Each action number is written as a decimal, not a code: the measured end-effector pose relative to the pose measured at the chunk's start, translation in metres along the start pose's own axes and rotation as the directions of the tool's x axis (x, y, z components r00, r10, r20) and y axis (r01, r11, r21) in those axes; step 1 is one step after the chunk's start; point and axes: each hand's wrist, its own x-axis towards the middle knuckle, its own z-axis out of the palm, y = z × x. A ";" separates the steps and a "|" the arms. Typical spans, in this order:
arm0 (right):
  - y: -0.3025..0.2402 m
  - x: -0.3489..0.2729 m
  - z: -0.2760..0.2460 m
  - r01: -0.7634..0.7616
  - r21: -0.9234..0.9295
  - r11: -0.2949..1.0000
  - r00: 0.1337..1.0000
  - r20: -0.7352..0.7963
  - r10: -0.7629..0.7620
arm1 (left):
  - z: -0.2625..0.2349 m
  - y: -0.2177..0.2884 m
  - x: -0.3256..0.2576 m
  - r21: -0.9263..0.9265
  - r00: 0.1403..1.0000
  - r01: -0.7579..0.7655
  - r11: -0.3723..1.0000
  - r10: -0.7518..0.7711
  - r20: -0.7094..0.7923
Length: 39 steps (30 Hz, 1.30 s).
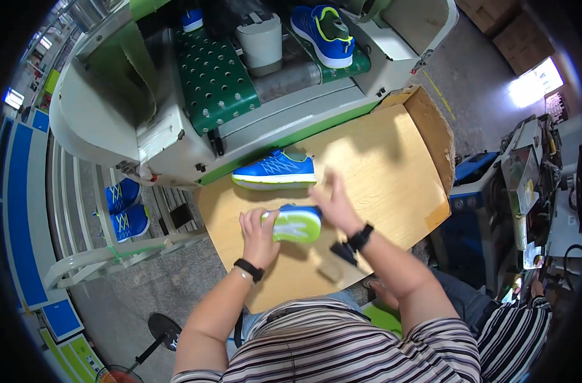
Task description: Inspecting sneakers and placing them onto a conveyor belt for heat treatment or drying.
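My left hand (258,237) grips a blue sneaker (297,226) with its fingers round one end. The shoe is tipped so its lime-green and white sole faces me. Just right of that shoe, my right hand (337,204) is raised with fingers apart and a little blurred, holding nothing that shows. Beyond both hands, a second blue sneaker (275,171) stands upright on the wooden board (374,172), its white and lime sole down. A dark blurred piece (344,253) is beside my right wristband.
A machine with a perforated green conveyor belt (214,76) stands beyond the board, carrying a blue sneaker (326,38). Another blue pair (128,217) rests on a rail rack at left. A cardboard edge (431,140) rises at right. Someone in stripes (518,332) is at lower right.
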 end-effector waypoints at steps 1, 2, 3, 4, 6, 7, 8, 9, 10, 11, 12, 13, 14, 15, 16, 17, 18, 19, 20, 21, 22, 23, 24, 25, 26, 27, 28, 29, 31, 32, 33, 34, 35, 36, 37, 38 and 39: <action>0.012 -0.021 -0.001 -0.303 0.313 0.900 0.927 0.317 0.202 | -0.003 0.002 -0.007 0.023 0.996 -0.070 0.997 0.071 -0.060; 0.016 -0.036 -0.002 -0.701 0.375 0.607 0.673 0.629 0.389 | -0.007 0.005 -0.012 0.043 0.988 -0.132 0.990 0.135 -0.081; 0.013 -0.045 -0.004 -0.678 0.427 0.598 0.688 0.656 0.311 | -0.014 0.008 -0.011 0.051 0.987 -0.132 0.990 0.136 -0.083; 0.003 -0.053 -0.012 -0.644 0.565 0.515 0.742 0.626 0.241 | -0.022 0.011 -0.005 0.110 0.954 -0.237 0.965 0.253 -0.160; -0.033 -0.056 -0.025 -0.581 0.694 0.425 0.804 0.572 0.165 | -0.044 0.014 0.022 0.267 0.805 -0.397 0.878 0.473 -0.359; -0.056 -0.047 -0.030 -0.392 0.742 0.544 0.898 0.437 0.050 | -0.057 0.018 0.038 0.258 0.792 -0.329 0.909 0.414 -0.449; -0.080 -0.039 -0.036 -0.200 0.747 0.634 0.955 0.294 -0.046 | -0.070 0.022 0.051 0.262 0.757 -0.262 0.929 0.366 -0.541; -0.104 -0.031 -0.040 0.023 0.697 0.716 0.965 0.171 -0.198 | -0.080 0.027 0.065 0.159 0.712 -0.275 0.948 0.312 -0.629; -0.127 -0.019 -0.042 0.233 0.614 0.754 0.940 0.057 -0.338 | -0.089 0.031 0.075 0.012 0.702 -0.232 0.973 0.177 -0.689; -0.149 -0.004 -0.038 0.439 0.496 0.749 0.879 -0.065 -0.472 | -0.095 0.036 0.079 -0.025 0.713 -0.117 0.993 0.066 -0.698; -0.168 0.013 -0.030 0.625 0.359 0.693 0.774 -0.166 -0.611 | -0.098 0.039 0.083 -0.044 0.710 -0.120 0.992 0.055 -0.702; -0.184 0.032 -0.019 0.704 0.252 0.664 0.710 -0.208 -0.673 | -0.099 0.041 0.083 0.013 0.776 -0.139 0.990 0.117 -0.619; -0.198 0.053 -0.005 0.792 0.105 0.601 0.606 -0.247 -0.756 | -0.098 0.041 0.080 0.006 0.864 -0.080 0.997 0.072 -0.498; -0.212 0.075 0.013 0.793 0.044 0.607 0.593 -0.281 -0.755 | -0.094 0.040 0.077 0.070 0.928 -0.067 0.995 0.088 -0.362; -0.222 0.093 0.031 0.806 -0.058 0.589 0.545 -0.316 -0.777 | -0.088 0.037 0.071 0.101 0.978 0.015 0.995 0.007 -0.208; -0.225 0.107 0.045 0.743 -0.069 0.666 0.636 -0.235 -0.735 | -0.081 0.031 0.068 0.152 0.990 0.073 0.986 -0.053 -0.129; -0.223 0.118 0.057 0.630 -0.097 0.770 0.760 -0.128 -0.638 | -0.075 0.024 0.064 0.196 0.985 0.167 0.966 -0.174 0.018; -0.219 0.124 0.070 0.610 -0.003 0.792 0.782 -0.161 -0.603 | -0.070 0.015 0.059 0.211 0.990 0.137 0.968 -0.132 -0.041; -0.211 0.130 0.075 0.679 0.008 0.734 0.721 -0.195 -0.665 | -0.066 0.006 0.055 0.214 0.980 0.177 0.961 -0.191 0.047; -0.200 0.135 0.077 0.703 0.036 0.710 0.701 -0.197 -0.685 | -0.063 -0.003 0.051 0.200 0.964 0.211 0.957 -0.238 0.121; -0.186 0.138 0.077 0.704 0.061 0.708 0.705 -0.179 -0.686 | -0.060 -0.011 0.049 0.215 0.957 0.236 0.948 -0.265 0.119; -0.166 0.138 0.073 0.725 -0.058 0.686 0.663 -0.207 -0.719 | -0.057 -0.019 0.047 0.199 0.964 0.221 0.955 -0.245 0.106; -0.141 0.136 0.066 0.748 -0.199 0.633 0.590 -0.239 -0.771 | -0.054 -0.025 0.047 0.186 0.971 0.201 0.962 -0.220 0.090; -0.113 0.131 0.059 0.674 -0.254 0.694 0.640 -0.269 -0.720 | -0.050 -0.030 0.048 0.142 0.974 0.202 0.969 -0.213 0.072; -0.082 0.125 0.052 0.608 -0.342 0.717 0.640 -0.323 -0.697 | -0.046 -0.033 0.051 0.144 0.972 0.214 0.966 -0.225 0.068; -0.052 0.119 0.047 0.505 -0.362 0.783 0.670 -0.408 -0.620 | -0.042 -0.035 0.054 0.118 0.964 0.207 0.971 -0.223 0.142; -0.023 0.112 0.047 0.339 -0.337 0.878 0.738 -0.484 -0.471 | -0.038 -0.035 0.056 0.072 0.945 0.213 0.974 -0.224 0.238; 0.007 0.101 0.046 0.177 -0.313 0.933 0.807 -0.497 -0.320 | -0.033 -0.033 0.056 0.061 0.929 0.256 0.965 -0.263 0.260; 0.054 0.086 0.043 -0.169 -0.364 0.916 0.962 -0.262 0.074 | -0.025 -0.027 0.053 0.164 0.934 0.241 0.957 -0.274 0.230; 0.070 0.075 0.046 0.020 -0.262 0.965 0.937 -0.332 -0.110 | -0.022 -0.025 0.048 0.233 0.949 0.212 0.949 -0.257 0.185; 0.078 0.069 0.044 0.061 -0.106 0.992 0.960 -0.266 -0.088 | -0.020 -0.023 0.043 0.290 0.957 0.193 0.937 -0.245 0.157; 0.081 0.058 0.048 0.041 0.283 0.958 0.981 -0.195 0.016 | -0.020 -0.022 0.035 0.323 0.943 0.225 0.919 -0.289 0.164; 0.078 0.049 0.046 0.024 0.455 0.890 0.997 -0.078 0.013 | -0.021 -0.024 0.026 0.330 0.946 0.199 0.923 -0.269 0.182; 0.072 0.036 0.047 -0.051 0.586 0.809 0.998 0.000 0.063 | -0.024 -0.027 0.017 0.322 0.961 0.162 0.933 -0.223 0.162; 0.061 0.026 0.049 0.039 0.539 0.842 0.999 -0.044 -0.018 | -0.028 -0.033 0.006 0.277 0.930 0.205 0.939 -0.275 0.245; 0.051 0.012 0.047 -0.004 0.584 0.812 1.000 0.024 -0.013 | -0.031 -0.041 -0.005 0.194 0.924 0.212 0.958 -0.261 0.279; 0.041 -0.005 0.050 0.043 0.397 0.917 0.995 0.067 -0.076 | -0.033 -0.049 -0.015 0.083 0.907 0.280 0.956 -0.292 0.304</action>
